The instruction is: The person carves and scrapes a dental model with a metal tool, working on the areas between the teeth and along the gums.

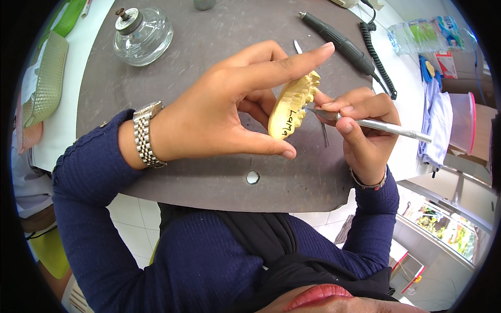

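My left hand (214,109) grips a yellow plaster dental model (286,104) between thumb and fingers, with the model on its side and its row of teeth facing right. Dark lettering marks its base. My right hand (368,143) holds a slim silver metal carving tool (391,128) in a pinch. The tool's pointed tip is at the teeth on the right side of the model, beside a small blue patch. Both hands are above the grey work board (203,182). Another thin metal piece (325,136) lies on the board beneath the tool.
A glass spirit burner (143,39) stands at back left. Black handpiece (336,44) with coiled cord lies at back right, near a blade (297,46). Green baskets (47,78) line the left. A plastic bottle (428,34), blue-white cloth (436,130) and clear container (462,122) sit on the right.
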`<state>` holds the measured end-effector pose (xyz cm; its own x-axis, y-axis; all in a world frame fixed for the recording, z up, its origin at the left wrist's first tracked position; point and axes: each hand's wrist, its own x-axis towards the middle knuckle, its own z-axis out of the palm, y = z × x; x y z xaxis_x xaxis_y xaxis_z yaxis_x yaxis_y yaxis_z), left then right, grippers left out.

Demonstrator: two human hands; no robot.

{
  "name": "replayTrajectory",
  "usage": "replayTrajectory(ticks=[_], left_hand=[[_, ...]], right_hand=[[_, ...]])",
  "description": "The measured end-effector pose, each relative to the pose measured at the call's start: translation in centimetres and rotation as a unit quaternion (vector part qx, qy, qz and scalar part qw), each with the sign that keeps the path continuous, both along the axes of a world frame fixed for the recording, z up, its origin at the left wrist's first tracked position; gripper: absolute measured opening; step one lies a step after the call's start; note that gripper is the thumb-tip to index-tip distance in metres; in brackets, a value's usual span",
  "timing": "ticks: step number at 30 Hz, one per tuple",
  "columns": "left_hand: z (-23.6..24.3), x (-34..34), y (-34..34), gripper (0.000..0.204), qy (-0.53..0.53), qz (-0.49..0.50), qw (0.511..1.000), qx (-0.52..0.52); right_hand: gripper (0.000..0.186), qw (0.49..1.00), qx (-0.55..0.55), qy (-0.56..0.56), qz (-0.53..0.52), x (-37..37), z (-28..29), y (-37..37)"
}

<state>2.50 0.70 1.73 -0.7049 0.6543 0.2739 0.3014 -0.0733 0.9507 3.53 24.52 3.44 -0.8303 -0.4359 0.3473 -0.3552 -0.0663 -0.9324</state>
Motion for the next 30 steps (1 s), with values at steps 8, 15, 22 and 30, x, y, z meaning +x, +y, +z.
replayTrajectory(ticks=[8, 15, 22, 30], left_hand=[[0.26, 0.02, -0.18, 0.101, 0.007, -0.006, 1.000, -0.008], [0.02, 0.15, -0.03, 0.101, -0.005, -0.006, 1.000, 0.002], [0.01, 0.20, -0.03, 0.103, -0.025, -0.004, 1.000, 0.007], [-0.02, 0.06, -0.07, 0.101, -0.004, -0.005, 1.000, 0.004]], right_hand=[[0.016, 1.000, 0.027, 0.008, -0.012, 0.41, 0.30, -0.13], [0.015, 0.999, 0.033, 0.019, 0.004, 0.26, 0.39, -0.13], [0.013, 0.999, 0.023, 0.026, 0.021, -0.12, 0.06, -0.04], [0.015, 0.999, -0.021, -0.037, -0.023, 0.43, 0.13, -0.42]])
